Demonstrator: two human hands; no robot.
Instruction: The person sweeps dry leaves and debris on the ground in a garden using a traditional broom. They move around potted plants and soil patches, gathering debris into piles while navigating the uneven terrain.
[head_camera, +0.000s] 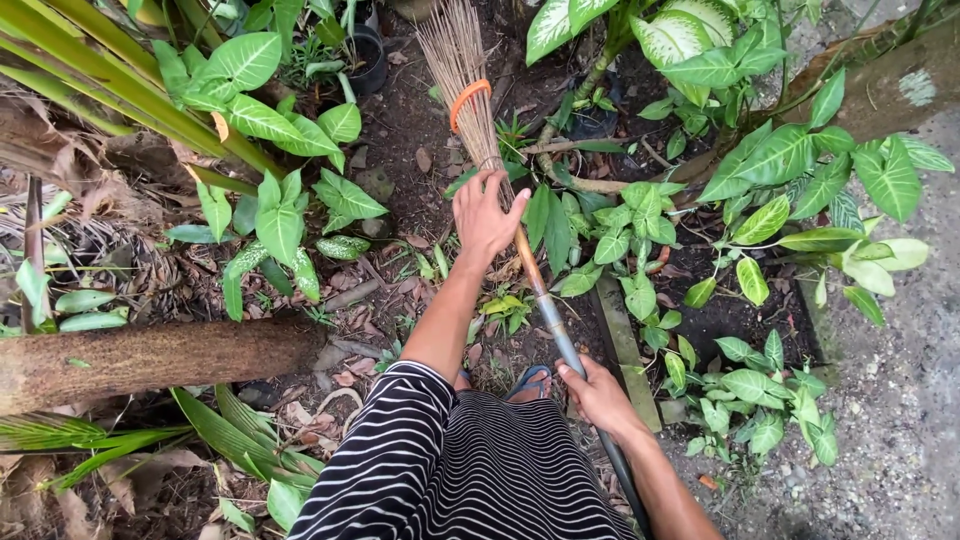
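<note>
Striped cloth fills the lower middle of the frame; just above it our right hand (598, 395) is closed round the broom (530, 262) handle low down, while our left hand (485, 215), fingers loosely curled, grips near the bristles, steadying the sweep. Bare soil (405, 120), dry leaves and green plants surround us.

- 1 stick broom (470, 95), with 1 orange band (466, 97) round its bristles
- 2 hands: left hand (485, 215), right hand (598, 395)
- 1 blue sandal (530, 380) in view
- 1 black plant pot (366, 55)
- 2 fallen palm trunks: left trunk (150, 358), top-right trunk (880, 85)
</note>
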